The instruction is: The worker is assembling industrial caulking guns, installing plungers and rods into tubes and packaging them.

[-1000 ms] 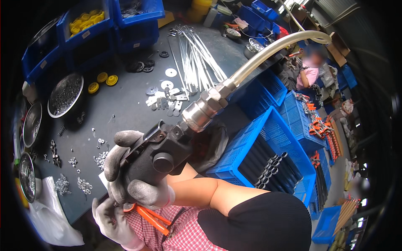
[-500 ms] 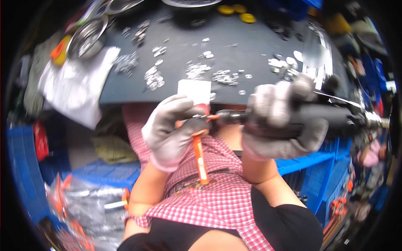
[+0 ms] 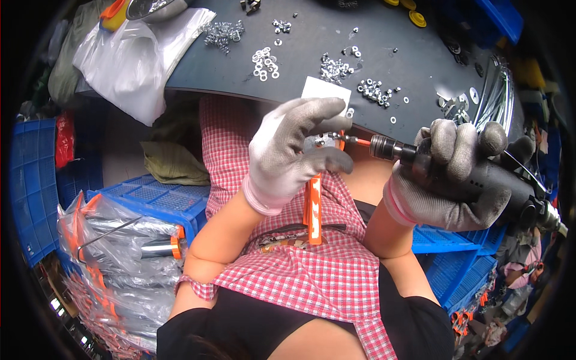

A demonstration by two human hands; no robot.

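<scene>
My left hand [image 3: 294, 150], in a grey-white glove, curves over the head of an orange-handled part [image 3: 314, 210] with its thumb and fingers apart. Whether its palm touches the part is hidden. Small metal fittings show at the part's top, and its orange handle hangs down over the checked apron [image 3: 282, 282]. My gloved right hand [image 3: 459, 156] is wrapped round a black power screwdriver [image 3: 486, 183]. The screwdriver lies nearly level, its reddish bit [image 3: 359, 141] pointing left at the fittings between my left thumb and fingers.
On the dark table [image 3: 300, 54] lie small piles of washers [image 3: 264, 63], nuts [image 3: 377, 92] and springs [image 3: 223, 35]. A white block [image 3: 325, 89] sits at the near edge. Blue crates [image 3: 156, 198] stand on both sides; bagged orange-and-metal parts [image 3: 120, 258] are at left.
My left thumb and fingers have spread apart from their pinch at the part's head. The view has shifted, so the table's things appear higher and farther right. The screwdriver stays in my right hand.
</scene>
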